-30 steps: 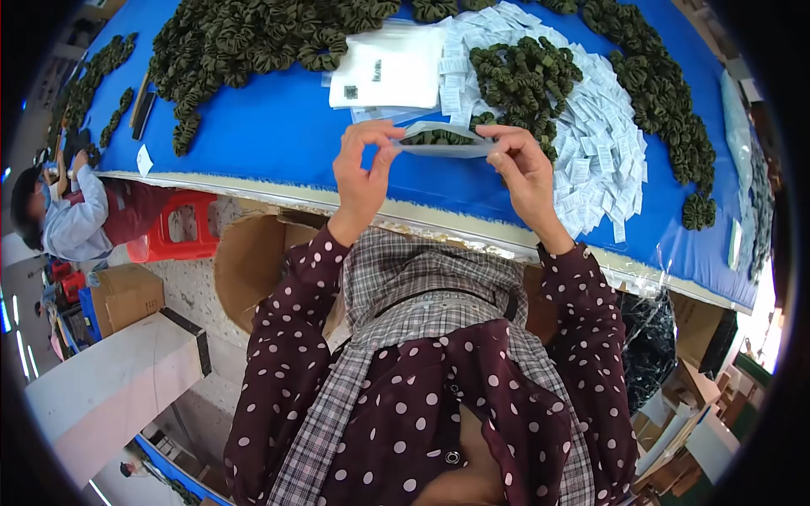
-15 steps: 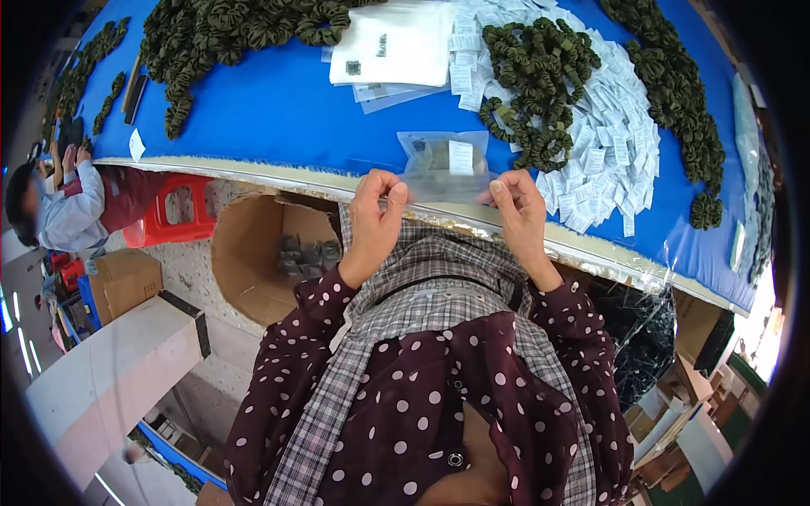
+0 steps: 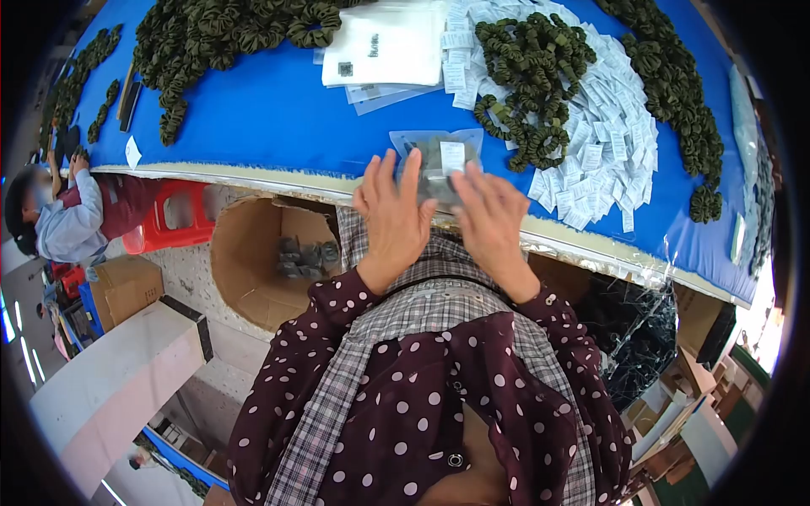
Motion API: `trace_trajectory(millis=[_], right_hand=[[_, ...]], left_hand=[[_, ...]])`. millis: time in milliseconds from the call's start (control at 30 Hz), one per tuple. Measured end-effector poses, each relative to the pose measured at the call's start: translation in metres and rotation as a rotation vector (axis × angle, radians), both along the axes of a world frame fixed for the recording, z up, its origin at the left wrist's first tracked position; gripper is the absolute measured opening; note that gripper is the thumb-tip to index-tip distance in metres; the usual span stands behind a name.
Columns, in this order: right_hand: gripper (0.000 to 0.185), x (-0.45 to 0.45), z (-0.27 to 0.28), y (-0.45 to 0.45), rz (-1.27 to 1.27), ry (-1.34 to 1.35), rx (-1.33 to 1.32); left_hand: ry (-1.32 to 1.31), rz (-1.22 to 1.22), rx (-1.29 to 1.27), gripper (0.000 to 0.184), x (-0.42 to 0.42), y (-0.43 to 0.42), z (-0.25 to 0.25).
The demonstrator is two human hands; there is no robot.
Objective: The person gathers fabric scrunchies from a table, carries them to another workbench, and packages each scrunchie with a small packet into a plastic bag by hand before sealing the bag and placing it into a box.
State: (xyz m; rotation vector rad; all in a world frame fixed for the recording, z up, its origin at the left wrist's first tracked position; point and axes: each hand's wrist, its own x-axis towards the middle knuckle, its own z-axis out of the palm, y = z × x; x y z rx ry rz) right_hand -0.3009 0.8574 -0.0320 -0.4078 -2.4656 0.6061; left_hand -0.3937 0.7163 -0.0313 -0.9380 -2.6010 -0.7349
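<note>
A clear plastic bag [image 3: 469, 142] lies at the front edge of the blue table, with a dark green scrunchie [image 3: 431, 158] and a white label [image 3: 452, 157] inside. My left hand [image 3: 393, 209] is open over the bag's left side, its fingers stretched forward. Across the bag's lower right part lies my right hand [image 3: 491, 221], open, with its fingers extended. Both hands partly cover the bag's near end. Just right of the bag is a heap of dark green scrunchies [image 3: 540, 76], resting on many small white labels [image 3: 603, 169].
A stack of white printed bags [image 3: 388, 51] lies behind. More green scrunchies [image 3: 219, 34] fill the back left and others [image 3: 671, 93] line the right. Below the table, a cardboard box [image 3: 245, 270] holds packed bags. A co-worker [image 3: 67, 211] sits left near a red stool [image 3: 173, 223].
Both hands have let go of the bag's near edge, where they were pinching it. They have opened and moved inward over the bag, which now lies flatter.
</note>
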Motion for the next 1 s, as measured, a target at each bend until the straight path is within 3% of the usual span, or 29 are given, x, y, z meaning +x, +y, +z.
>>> trace_trajectory(millis=[100, 233, 333, 400, 467, 500, 567, 633, 667, 767, 900, 967, 1000], right_hand=[[0.040, -0.002, 0.005, 0.000, 0.074, -0.102, 0.203], [0.039, 0.002, 0.012, 0.011, 0.308, -0.085, -0.045], [0.025, -0.013, 0.016, 0.028, 0.368, -0.022, -0.205], [0.010, -0.035, 0.017, 0.051, 0.152, 0.068, -0.120], [0.004, -0.067, 0.021, 0.070, 0.039, 0.147, -0.020], [0.004, -0.083, 0.018, 0.076, 0.045, 0.151, -0.022], [0.011, -0.113, 0.010, 0.080, -0.145, 0.055, 0.291], [0.011, -0.138, -0.001, 0.072, -0.199, 0.001, 0.329], [0.011, -0.150, -0.006, 0.066, -0.254, -0.055, 0.372], [0.011, -0.166, -0.009, 0.061, -0.369, -0.166, 0.465], [0.016, -0.148, -0.005, 0.068, -0.255, 0.064, 0.168], [0.013, -0.119, 0.024, 0.075, -0.200, 0.072, -0.116], [0.013, -0.104, 0.029, 0.078, -0.202, 0.070, -0.110]], left_hand=[[0.001, -0.065, -0.176, 0.052, -0.001, 0.007, 0.005], [-0.574, -0.187, 0.452, 0.054, -0.009, -0.003, 0.005], [-0.794, -0.135, 0.686, 0.053, -0.017, -0.022, 0.018], [-0.984, -0.220, 0.509, 0.051, -0.037, -0.068, 0.043], [-0.941, -0.453, -0.010, 0.046, -0.066, -0.134, 0.071], [-1.140, -0.288, -0.171, 0.045, -0.070, -0.159, 0.082], [-1.166, 0.062, -0.418, 0.044, -0.076, -0.191, 0.091], [-0.738, 0.059, -0.592, 0.043, -0.080, -0.185, 0.091], [-0.733, 0.061, -0.594, 0.043, -0.083, -0.172, 0.091], [-0.486, -0.136, -0.002, 0.029, -0.111, -0.107, 0.070], [-0.188, -0.186, 0.178, 0.032, -0.183, -0.022, 0.039], [0.040, -0.151, 0.205, 0.036, -0.232, 0.007, 0.027], [0.114, -0.131, 0.206, 0.038, -0.255, 0.019, 0.020]])
